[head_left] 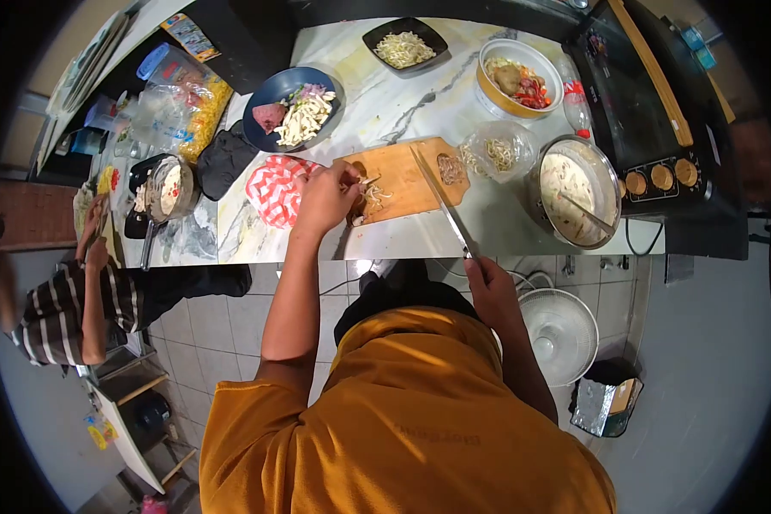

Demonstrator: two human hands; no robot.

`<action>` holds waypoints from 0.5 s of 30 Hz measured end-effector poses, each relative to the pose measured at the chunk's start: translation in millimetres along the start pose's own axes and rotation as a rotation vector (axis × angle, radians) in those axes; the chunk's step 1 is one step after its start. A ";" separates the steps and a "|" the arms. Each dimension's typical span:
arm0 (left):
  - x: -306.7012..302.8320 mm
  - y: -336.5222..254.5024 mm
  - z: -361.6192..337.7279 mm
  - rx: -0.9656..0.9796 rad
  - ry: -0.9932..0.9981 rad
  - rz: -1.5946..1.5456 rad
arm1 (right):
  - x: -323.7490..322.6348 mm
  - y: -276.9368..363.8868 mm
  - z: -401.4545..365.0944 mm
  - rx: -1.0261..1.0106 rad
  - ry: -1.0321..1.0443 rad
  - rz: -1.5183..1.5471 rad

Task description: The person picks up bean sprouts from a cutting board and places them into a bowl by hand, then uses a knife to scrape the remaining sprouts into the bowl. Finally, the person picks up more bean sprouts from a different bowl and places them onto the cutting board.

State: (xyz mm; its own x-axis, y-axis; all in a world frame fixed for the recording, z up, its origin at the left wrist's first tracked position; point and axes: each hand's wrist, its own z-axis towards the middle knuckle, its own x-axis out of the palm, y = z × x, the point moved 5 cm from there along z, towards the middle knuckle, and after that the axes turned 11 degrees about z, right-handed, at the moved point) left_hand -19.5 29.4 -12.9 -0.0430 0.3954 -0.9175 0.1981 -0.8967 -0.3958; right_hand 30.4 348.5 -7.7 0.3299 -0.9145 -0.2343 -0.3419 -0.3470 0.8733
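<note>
My right hand (491, 289) grips the handle of a long knife (443, 203) near the counter's front edge. The blade slants up and left across a wooden cutting board (409, 178), its tip toward the board's far side. Over the board's left end, the fingers of my left hand (327, 199) are closed on some bean sprouts (371, 199), with more scattered beside them. Just left of that hand lies a red-and-white patterned cloth (272, 190). A clear plastic bag of sprouts (500, 152) sits right of the board.
Behind stand a dark plate (254, 134) of meat and chopped food, a black bowl of sprouts (405, 50) and a white bowl of vegetables (520, 77). A pot of creamy liquid (574, 195) and an oven (651, 111) are at right. Another person (81, 304) works at far left beside a pan (170, 190).
</note>
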 end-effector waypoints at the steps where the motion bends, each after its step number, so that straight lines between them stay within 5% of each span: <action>1: -0.9 -1.0 -0.1 -0.022 0.014 -0.008 | -1.5 -3.3 0.1 0.007 -0.008 0.003; 15: -2.1 1.3 0.5 -0.047 -0.075 -0.141 | -3.0 2.5 25.5 -0.067 0.051 0.052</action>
State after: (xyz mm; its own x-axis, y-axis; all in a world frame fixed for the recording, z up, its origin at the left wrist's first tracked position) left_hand -19.6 27.2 -11.6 -0.1458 0.4995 -0.8540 0.2301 -0.8224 -0.5203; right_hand 6.1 345.0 -15.7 0.3578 -0.9187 -0.1672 -0.3010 -0.2830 0.9106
